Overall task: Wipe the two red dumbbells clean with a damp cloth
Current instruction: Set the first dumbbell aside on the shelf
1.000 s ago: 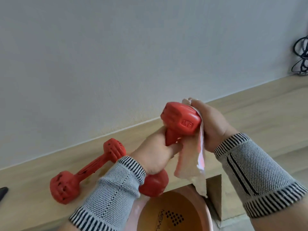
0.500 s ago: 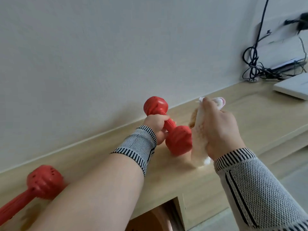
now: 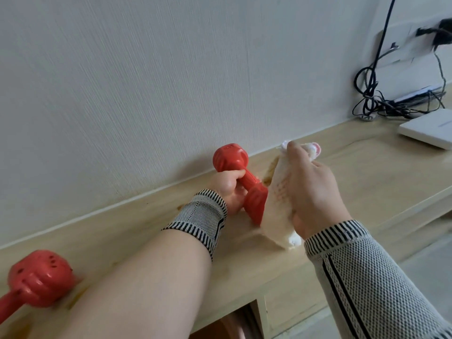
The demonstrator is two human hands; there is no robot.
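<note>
The red dumbbell has its handle gripped by the left hand, while the right hand clutches the cloth against its near head.

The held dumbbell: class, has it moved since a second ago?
Yes. The held dumbbell, gripped by the left hand, has come down from mid-air onto the wooden shelf, further right of the other dumbbell.

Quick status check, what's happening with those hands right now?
Left hand grips dumbbell handle. Right hand holds cloth against its near end. Second dumbbell waits left. Nothing blocking.
</note>
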